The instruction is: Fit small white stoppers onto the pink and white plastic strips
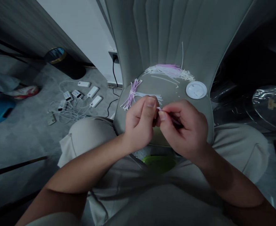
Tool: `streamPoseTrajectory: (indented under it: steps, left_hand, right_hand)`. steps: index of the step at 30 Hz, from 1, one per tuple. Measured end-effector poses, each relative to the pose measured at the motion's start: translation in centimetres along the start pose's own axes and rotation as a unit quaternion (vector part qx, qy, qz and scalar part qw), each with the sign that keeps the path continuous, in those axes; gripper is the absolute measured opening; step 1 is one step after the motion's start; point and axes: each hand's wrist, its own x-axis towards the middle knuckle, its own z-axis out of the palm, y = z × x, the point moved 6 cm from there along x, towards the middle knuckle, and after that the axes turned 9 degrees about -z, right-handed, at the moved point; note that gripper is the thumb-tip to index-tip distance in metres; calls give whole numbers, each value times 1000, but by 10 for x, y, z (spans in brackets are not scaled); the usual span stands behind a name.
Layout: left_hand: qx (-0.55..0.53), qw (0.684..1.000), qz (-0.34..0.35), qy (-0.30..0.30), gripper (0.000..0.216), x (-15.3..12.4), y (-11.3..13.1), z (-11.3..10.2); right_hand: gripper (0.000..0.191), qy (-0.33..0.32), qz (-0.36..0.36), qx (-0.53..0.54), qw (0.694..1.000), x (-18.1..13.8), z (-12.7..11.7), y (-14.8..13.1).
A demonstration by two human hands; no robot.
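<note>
My right hand [185,127] pinches a thin pale pink-and-white strip [160,109] between thumb and index finger, over the front of the chair seat. The strip's white end reaches my left hand [141,121], whose fingers are curled shut around it, thumb on top. Most of the strip is hidden by the fingers. Just beyond my left hand, a bundle of pink strips [133,91] with white tips lies crossed with several white strips [147,94] on the seat.
At the back of the grey chair seat [156,86] lies a pile of pink and white strips [169,70]. A round white lid [196,90] sits on the right. White devices with tangled cables [75,105] and a black bin [66,62] stand on the floor at left. Something green [160,162] shows below.
</note>
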Motion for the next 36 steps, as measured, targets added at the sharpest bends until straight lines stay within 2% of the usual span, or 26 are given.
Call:
streamPoseTrajectory:
  steps: [8,13,19,31,36]
  left_hand:
    - [-1,1000,26,0,43,-2,3,2]
    - [0,999,48,-14,41,-3,6,4]
    - [26,999,47,-4,40,-3,5,2]
    - [14,995,88,-49,35,-3,8,2]
    - [30,992,96,-71,33,-2,9,2]
  right_hand:
    - [6,0,17,10,1000,0,2,-1]
    - [6,1,4,18,1000,0,2,-3]
    - [6,0,11,27,1000,0,1,-4]
    - [9,-17,-4,24,1000,2,0,-7]
    - [7,-31,5,59,998,-1,0,-3]
